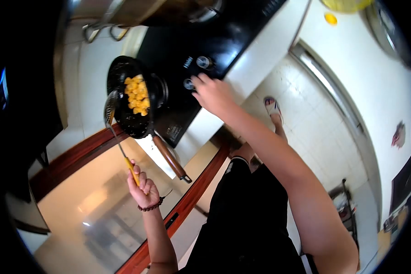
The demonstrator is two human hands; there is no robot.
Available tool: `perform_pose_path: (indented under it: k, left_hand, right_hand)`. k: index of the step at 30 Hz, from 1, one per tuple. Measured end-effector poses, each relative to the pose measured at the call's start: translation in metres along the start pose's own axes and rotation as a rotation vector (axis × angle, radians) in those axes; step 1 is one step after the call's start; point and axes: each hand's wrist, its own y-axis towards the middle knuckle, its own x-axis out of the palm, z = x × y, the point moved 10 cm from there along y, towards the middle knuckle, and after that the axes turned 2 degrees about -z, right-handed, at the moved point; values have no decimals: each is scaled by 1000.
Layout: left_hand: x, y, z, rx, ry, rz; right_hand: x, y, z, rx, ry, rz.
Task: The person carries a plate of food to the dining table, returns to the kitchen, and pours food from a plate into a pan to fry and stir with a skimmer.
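My left hand [144, 187], a beaded bracelet at its wrist, is closed around the yellow handle of a slotted spoon [132, 171]. The spoon's perforated metal head rests at the near-left rim of a black frying pan [125, 121]. Yellow-orange chunks of food [137, 95] lie together in the pan, whose brown handle points toward me. At the front of the black gas stove [169, 116], my right hand [213, 95] has its thumb and fingers around a silver stove knob [189, 84]. Fingers partly cover that knob.
A second silver knob [204, 62] sits farther along the stove. Dark red wooden framing [182, 214] runs along the lower left. On the right, a white counter [351, 59] carries a metal bowl [384, 29] and a small yellow piece [330, 18].
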Motion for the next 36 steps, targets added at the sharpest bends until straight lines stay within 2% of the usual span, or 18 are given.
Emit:
perform_pose_path:
  k: [2,3,4,10,12,14,16,20,22,24,26,27,28,29,30,32,34,36]
  left_hand:
    - [-1,-6,2,36,83,59]
    - [0,-7,2,41,91,60]
    - [3,-10,2,46,94,63]
    - [20,-11,-6,99,299,160]
    - [40,-3,-17,183,237,52]
    - [45,3,-34,168,107,50]
    - [65,1,-37,86,-89,28]
    - [55,22,-34,209,-122,49]
    - [52,24,-28,195,-115,72]
    - [48,41,-45,248,-135,58]
    - [43,53,-49,232,0,132]
    - [45,55,-42,212,108,96]
    - [44,55,-41,86,61,-4]
    - [40,56,-24,207,124,-76]
    - [36,55,-13,325,187,-146]
    - [6,55,-22,390,117,-181]
    - [-32,42,-30,300,323,-76]
    - [-56,28,-31,331,385,16]
  right_hand:
    - [-17,-26,-8,23,140,61]
    - [-16,-38,-14,61,116,-50]
    - [-19,-52,-23,34,189,-23]
    - [-46,-92,-160,49,479,-414]
    - [-40,-97,-196,51,554,-545]
    - [-29,-100,-218,48,653,-664]
    - [-30,-87,-235,31,537,-643]
    - [1,-63,-228,99,468,-603]
    - [4,-58,-241,165,630,-570]
    - [15,-50,-237,359,805,-509]
    - [27,-30,-227,319,747,-362]
    - [28,-29,-234,378,764,-402]
    - [27,-28,-242,438,782,-439]
    - [27,-22,-242,460,782,-417]
    - [20,-7,-250,342,577,-399]
    - [19,14,-235,361,570,-412]
    - [7,29,-241,243,408,-384]
    - [8,38,-228,315,509,-423]
